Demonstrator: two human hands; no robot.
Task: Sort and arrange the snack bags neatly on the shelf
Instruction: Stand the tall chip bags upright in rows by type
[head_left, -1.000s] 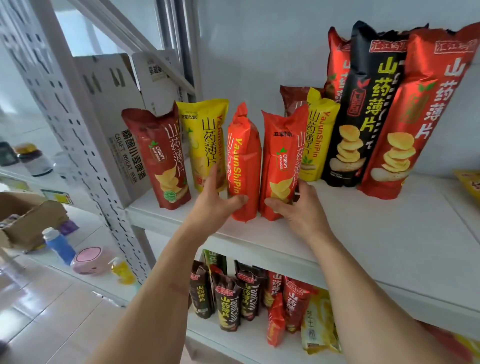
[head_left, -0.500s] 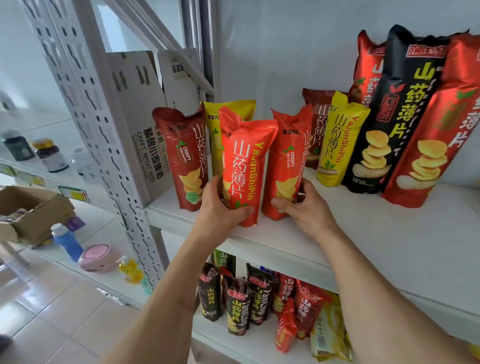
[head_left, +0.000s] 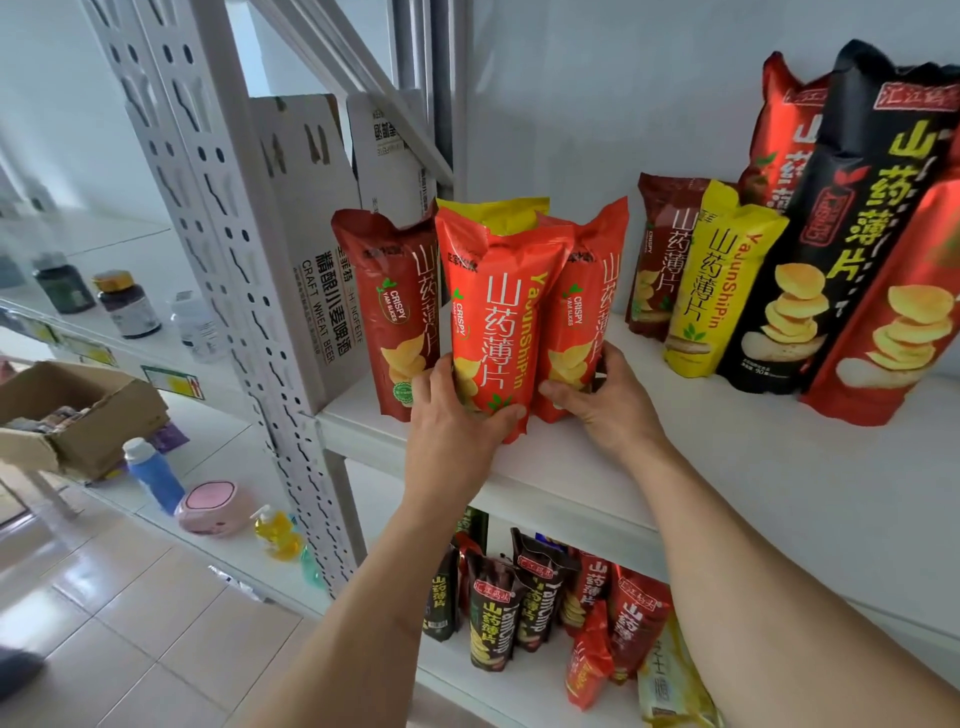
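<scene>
My left hand (head_left: 457, 421) grips the base of an orange-red snack bag (head_left: 498, 306) that stands upright at the front of the white shelf (head_left: 727, 467). My right hand (head_left: 608, 400) holds the bottom of a second orange-red bag (head_left: 584, 306) just to its right, touching it. A dark red bag (head_left: 389, 306) stands to the left. Behind them a yellow bag (head_left: 493, 213) shows only its top. Further right stand a dark red bag (head_left: 660, 249), a yellow bag (head_left: 717, 291), a tall black bag (head_left: 852, 208) and tall red bags (head_left: 904, 322).
A white beer carton (head_left: 306, 234) leans against the perforated shelf post (head_left: 218, 208) on the left. The lower shelf holds several more snack bags (head_left: 545, 608). On the left unit are jars (head_left: 124, 306), a cardboard box (head_left: 78, 410), a blue bottle (head_left: 153, 473) and a pink item (head_left: 213, 506).
My left hand turned the orange-red bag from side-on to face forward and set it in front of the yellow bag. My right hand stayed on its bag.
</scene>
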